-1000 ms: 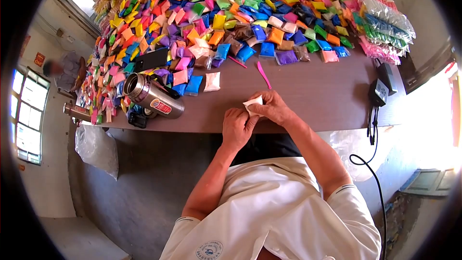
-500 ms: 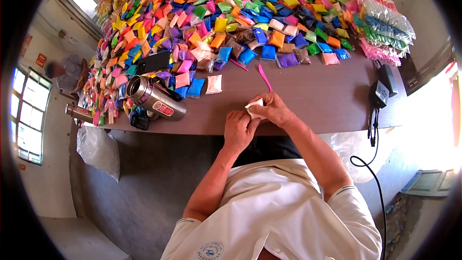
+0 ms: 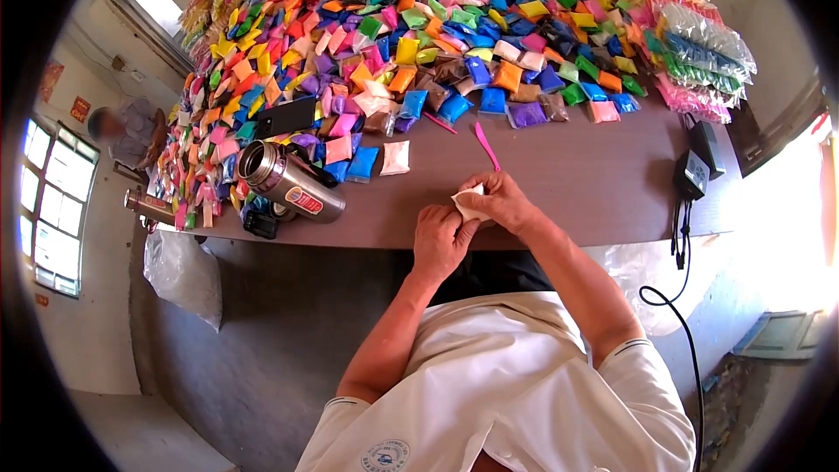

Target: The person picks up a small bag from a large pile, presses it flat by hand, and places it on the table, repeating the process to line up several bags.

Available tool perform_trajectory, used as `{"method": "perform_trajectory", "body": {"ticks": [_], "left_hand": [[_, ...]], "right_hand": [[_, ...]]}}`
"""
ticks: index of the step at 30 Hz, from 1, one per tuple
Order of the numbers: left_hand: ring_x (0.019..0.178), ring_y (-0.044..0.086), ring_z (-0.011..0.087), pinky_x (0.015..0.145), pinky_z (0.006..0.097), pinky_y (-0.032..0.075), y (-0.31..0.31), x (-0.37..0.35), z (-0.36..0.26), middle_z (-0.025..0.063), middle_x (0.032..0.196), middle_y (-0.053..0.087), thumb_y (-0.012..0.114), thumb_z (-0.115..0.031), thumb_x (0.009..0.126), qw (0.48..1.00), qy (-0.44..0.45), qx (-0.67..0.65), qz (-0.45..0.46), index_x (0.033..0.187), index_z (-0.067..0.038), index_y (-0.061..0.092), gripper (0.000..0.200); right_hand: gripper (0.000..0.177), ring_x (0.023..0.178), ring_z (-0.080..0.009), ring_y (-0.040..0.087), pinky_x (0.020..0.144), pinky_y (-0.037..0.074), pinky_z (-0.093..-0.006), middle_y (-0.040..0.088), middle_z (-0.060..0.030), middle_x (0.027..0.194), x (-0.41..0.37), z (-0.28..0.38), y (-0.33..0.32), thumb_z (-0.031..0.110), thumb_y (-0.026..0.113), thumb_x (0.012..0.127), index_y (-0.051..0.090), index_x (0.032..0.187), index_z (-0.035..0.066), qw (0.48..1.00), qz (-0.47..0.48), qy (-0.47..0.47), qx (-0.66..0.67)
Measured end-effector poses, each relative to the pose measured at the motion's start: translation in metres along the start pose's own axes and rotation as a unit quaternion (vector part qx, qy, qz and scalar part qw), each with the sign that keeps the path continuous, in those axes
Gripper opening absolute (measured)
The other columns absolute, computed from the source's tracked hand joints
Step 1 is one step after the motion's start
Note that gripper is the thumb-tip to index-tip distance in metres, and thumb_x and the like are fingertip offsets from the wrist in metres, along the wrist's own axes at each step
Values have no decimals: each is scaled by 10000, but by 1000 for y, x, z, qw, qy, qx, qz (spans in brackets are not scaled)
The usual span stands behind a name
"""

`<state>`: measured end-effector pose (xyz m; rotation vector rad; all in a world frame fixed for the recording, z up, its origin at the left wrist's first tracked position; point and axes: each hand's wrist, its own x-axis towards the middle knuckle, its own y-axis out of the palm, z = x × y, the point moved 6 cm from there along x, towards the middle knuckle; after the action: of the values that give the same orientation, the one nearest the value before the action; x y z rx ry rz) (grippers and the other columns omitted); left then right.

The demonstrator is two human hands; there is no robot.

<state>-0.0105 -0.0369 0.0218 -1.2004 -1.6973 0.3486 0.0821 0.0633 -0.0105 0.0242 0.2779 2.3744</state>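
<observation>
Close to the table's front edge, my hands meet around a small, soft-looking white packet with a pointed corner. My right hand is closed on it from the right, thumb laid across its face. From the left, my left hand pinches its lower side with curled fingers; much of the packet is hidden between the hands. Just beyond them lies a pink plastic clay knife. A pale pink packet and a blue packet lie to the left on the table.
Colourful packets are heaped across the table. A steel thermos and a black phone stand and lie left. Black adapters with hanging cables are at right. A plastic bag stands below. Another person sits far left.
The view has shifted slightly, so everything sits a little to the right. Both hands keep their grip on the white packet, with only small finger movement.
</observation>
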Motion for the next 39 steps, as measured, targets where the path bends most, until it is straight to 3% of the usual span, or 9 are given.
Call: {"method": "perform_trajectory", "body": {"ticks": [9,11,18,26,32,39], "left_hand": [[780,596,343,792,451,446,0,0,1,127,777,616,584,-343,961,1000,-2,-6,3,855,-20,658,348],[800,605,342,802,449,447,-1,0,3,131,798,629,572,-342,971,1000,-16,-14,2,878,-20,668,348],[813,610,344,809,449,448,-1,0,3,130,809,637,566,-349,975,999,-21,-26,11,890,-24,673,353],[811,604,345,814,449,447,0,-3,9,129,799,630,573,-325,972,999,-35,-22,15,878,-26,664,326],[790,587,342,804,455,447,1,-3,7,130,797,617,600,-290,956,1000,-13,-24,0,821,-28,629,296],[812,603,347,812,452,445,0,-3,7,134,818,632,564,-311,979,999,-28,-21,10,869,-23,651,320]], "right_hand": [[250,833,-108,641,747,531,-265,688,-40,928,-5,13,-1,153,739,871,667,1063,11,996,46,21,70],[255,846,-113,645,756,533,-279,683,-33,922,-7,18,3,143,738,866,655,1057,-4,998,59,-2,-4],[251,840,-116,644,752,527,-274,693,-39,952,-3,4,4,105,736,841,666,1061,6,998,54,31,-24],[229,807,-99,636,713,524,-269,697,-31,914,-5,6,-4,162,664,929,675,1083,-7,999,48,6,1],[218,792,-74,620,690,514,-248,689,-12,897,-8,3,-6,182,670,940,697,1044,-8,999,25,-19,6],[224,757,-55,593,658,488,-228,677,8,858,-9,9,-4,211,657,957,709,1005,-1,1000,17,-21,-6]]}}
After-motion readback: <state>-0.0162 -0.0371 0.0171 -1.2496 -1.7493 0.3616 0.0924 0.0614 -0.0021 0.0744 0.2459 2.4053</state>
